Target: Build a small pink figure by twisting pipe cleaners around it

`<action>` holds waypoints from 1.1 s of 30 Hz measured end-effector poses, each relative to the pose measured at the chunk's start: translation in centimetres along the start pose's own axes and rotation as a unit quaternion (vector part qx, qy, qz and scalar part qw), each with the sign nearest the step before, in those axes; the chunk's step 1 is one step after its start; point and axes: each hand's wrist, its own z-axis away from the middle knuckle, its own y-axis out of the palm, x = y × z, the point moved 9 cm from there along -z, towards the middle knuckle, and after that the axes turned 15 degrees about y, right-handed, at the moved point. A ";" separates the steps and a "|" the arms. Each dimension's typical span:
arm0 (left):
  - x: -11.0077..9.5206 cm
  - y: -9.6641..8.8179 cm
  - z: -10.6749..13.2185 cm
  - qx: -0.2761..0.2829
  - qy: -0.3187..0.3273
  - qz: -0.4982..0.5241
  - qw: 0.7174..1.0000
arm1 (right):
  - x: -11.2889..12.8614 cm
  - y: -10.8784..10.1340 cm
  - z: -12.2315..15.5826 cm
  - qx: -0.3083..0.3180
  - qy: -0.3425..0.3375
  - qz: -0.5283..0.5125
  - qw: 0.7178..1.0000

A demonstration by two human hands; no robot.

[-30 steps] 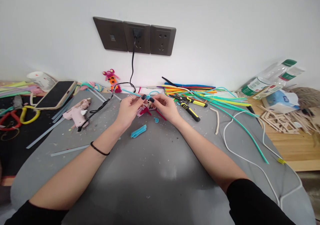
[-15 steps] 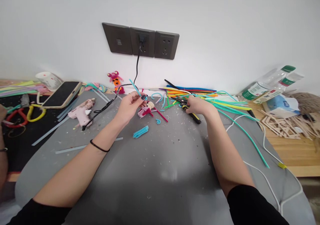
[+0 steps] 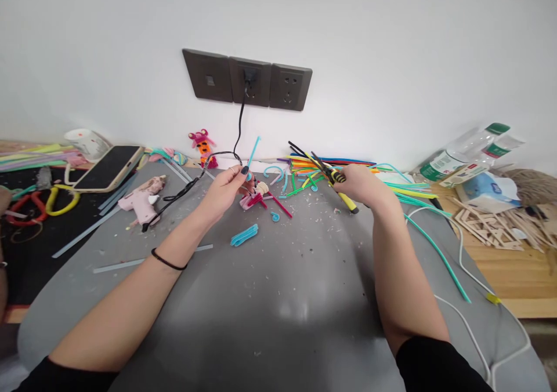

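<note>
A: Blue stem [image 3: 254,152]?
B: Pinched in left grip [image 3: 226,189], slanting up near pink piece [image 3: 250,201]. Could bend or slip (looks thin) if pinched too lightly.
A: Right grip [image 3: 364,185]?
B: Wrapped round yellow-black pliers [image 3: 335,177]; can't tell how wide at the tips. Might snag coloured stems [image 3: 301,163] just beyond.
A: Farther out?
B: Black cord [image 3: 240,125], behind left grip. Could get caught by a careless sweep over the bench [image 3: 270,334].

I can't read any lettering from here; labels [image 3: 436,167] on the bottles [image 3: 470,142] and blue-and-white pack [image 3: 487,191] blur.
</note>
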 end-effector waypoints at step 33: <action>-3.2 -1.3 -0.6 -0.010 0.110 -0.120 0.987 | 10.5 7.1 2.8 0.371 -0.166 -0.674 0.616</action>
